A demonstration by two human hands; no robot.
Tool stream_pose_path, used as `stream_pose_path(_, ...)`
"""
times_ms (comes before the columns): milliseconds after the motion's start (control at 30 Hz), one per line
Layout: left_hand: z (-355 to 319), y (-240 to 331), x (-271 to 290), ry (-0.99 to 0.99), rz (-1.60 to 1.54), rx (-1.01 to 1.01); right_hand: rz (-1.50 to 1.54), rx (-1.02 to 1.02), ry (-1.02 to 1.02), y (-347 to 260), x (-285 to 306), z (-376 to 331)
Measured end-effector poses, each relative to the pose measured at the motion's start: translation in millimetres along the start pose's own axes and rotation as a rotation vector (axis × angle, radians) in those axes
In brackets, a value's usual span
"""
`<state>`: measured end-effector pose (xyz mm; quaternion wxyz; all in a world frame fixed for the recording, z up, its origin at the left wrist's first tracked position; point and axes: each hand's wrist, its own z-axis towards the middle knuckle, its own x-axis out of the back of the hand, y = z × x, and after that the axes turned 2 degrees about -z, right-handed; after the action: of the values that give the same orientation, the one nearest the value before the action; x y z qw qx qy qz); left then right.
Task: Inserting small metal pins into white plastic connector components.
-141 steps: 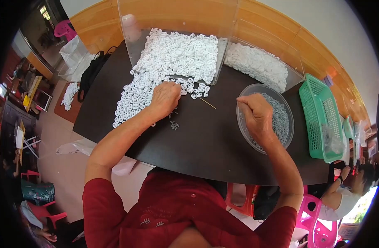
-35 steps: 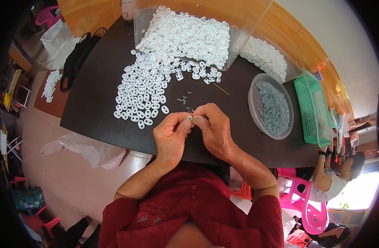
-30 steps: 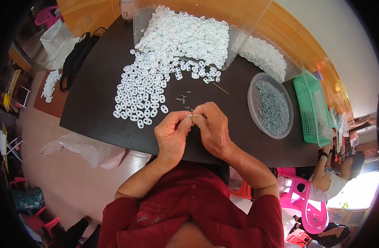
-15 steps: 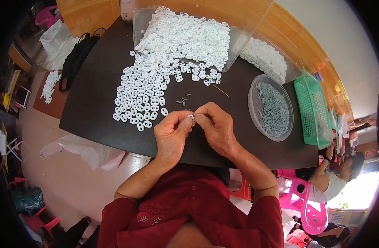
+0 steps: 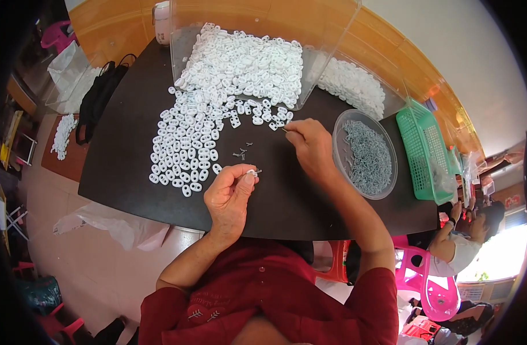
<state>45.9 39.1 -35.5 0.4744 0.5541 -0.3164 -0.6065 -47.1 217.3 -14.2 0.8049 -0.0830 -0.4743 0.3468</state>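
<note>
My left hand (image 5: 228,200) pinches a small white two-holed plastic piece (image 5: 251,172) between thumb and fingertips, with a tiny grey metal bit sticking out at its right side. Farther right and away from me, my right hand (image 5: 313,150) has its thumb and forefinger closed on the end of a thin brass-coloured stick (image 5: 285,130), most of it hidden by the fingers. Several loose grey screws (image 5: 241,153) lie on the dark table just beyond my left hand. Many white oval two-holed pieces (image 5: 186,146) are spread to the left of them.
A tipped clear bin (image 5: 339,35) spills white pieces at the back. Right of my right hand stands a round clear tub (image 5: 336,150) of grey screws, then a green basket (image 5: 417,150). Black straps (image 5: 102,95) hang over the table's left edge. Another person (image 5: 462,244) sits at far right.
My right hand has left the white piece, moving away and to the right, and has taken hold of the brass-coloured stick. My left hand keeps the piece; the whole view has shifted slightly.
</note>
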Motion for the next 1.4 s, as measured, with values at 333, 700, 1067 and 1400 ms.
stream_pose_path(333,2,-5,3,0.011,0.357,-0.283,-0.22,0.234,0.017,12,-36,28)
stream_pose_path(700,3,-5,0,0.083,0.423,-0.315,-0.201,0.417,-0.109,15,-55,34)
stream_pose_path(1067,6,-15,6,0.132,0.316,-0.206,0.784,-0.38,-0.521,0,-7,28)
stream_pose_path(1400,-3,12,-7,0.138,-0.045,0.08,0.927,-0.446,-0.665,-36,24,6)
